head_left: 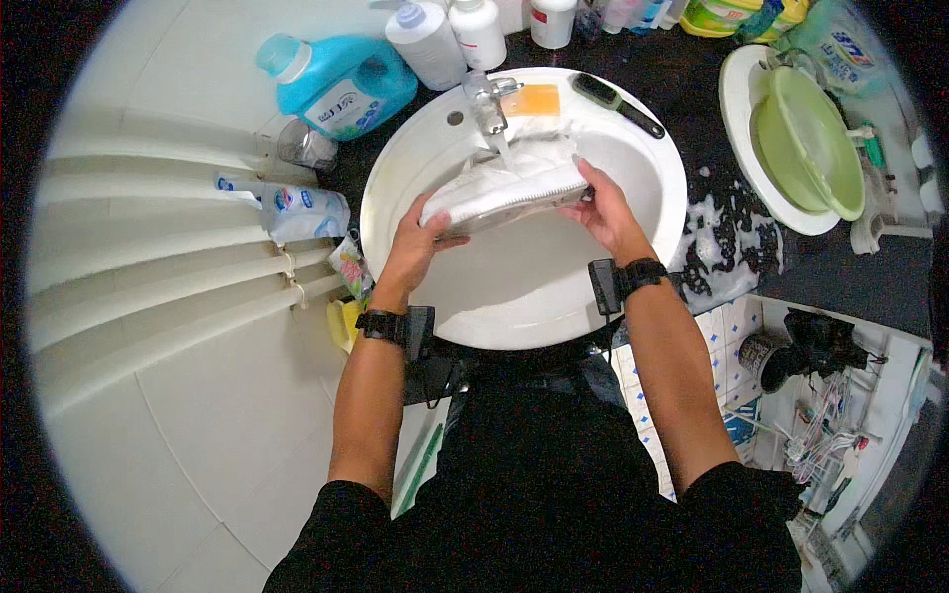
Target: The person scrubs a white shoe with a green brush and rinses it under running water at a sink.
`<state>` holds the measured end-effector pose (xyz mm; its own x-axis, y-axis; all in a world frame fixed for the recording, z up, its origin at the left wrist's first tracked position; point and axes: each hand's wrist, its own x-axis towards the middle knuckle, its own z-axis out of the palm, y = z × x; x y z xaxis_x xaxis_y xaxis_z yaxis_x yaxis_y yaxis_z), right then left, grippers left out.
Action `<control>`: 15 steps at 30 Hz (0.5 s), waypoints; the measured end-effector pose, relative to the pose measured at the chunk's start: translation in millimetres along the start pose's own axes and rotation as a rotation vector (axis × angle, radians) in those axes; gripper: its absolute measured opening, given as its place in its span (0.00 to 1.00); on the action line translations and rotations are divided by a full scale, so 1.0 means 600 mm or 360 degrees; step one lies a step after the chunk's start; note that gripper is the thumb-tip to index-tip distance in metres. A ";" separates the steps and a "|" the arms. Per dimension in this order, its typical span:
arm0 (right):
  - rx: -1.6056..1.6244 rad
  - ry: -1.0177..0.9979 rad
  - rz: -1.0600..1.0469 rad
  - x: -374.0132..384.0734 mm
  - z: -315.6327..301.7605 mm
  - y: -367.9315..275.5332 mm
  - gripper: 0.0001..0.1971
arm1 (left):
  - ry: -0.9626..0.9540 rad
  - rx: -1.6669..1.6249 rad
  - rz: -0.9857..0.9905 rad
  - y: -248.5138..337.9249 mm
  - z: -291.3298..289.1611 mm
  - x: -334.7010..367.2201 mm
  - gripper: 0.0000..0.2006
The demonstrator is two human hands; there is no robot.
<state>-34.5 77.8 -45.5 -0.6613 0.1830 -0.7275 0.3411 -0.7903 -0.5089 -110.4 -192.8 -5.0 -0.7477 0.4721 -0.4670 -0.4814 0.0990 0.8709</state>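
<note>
A white shoe is held on its side over the basin, with its ribbed sole edge and greyish sole turned toward me. My left hand grips one end, thumb on top and fingers beneath. At the other end my right hand closes around it in the same way. Water runs from the metal faucet onto the white upper, which lies behind the sole. Around them curves the white oval sink. An orange bar of soap and a dark-handled brush rest on its back rim.
A blue detergent jug and white bottles stand behind the sink. A blue-white pouch is at the left. Foam spreads over the dark counter at right, near a green basin inside a white one.
</note>
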 end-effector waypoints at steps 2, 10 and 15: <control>-0.0241 -0.0052 -0.0208 -0.007 0.009 -0.007 0.31 | 0.0059 -0.0298 -0.0082 0.000 0.000 -0.006 0.26; -0.0328 -0.0142 -0.0575 -0.050 0.003 -0.012 0.32 | 0.0202 -0.0280 -0.0251 -0.016 0.019 -0.026 0.26; -0.0792 -0.0108 -0.0849 -0.075 0.015 -0.011 0.35 | 0.0372 -0.0038 -0.0191 -0.025 0.055 -0.029 0.25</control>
<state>-12.9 69.4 -5.1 -0.8566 0.4196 -0.3002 0.2135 -0.2414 -0.9466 -74.9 -173.6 -4.9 -0.7685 0.2426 -0.5920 -0.5818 0.1200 0.8044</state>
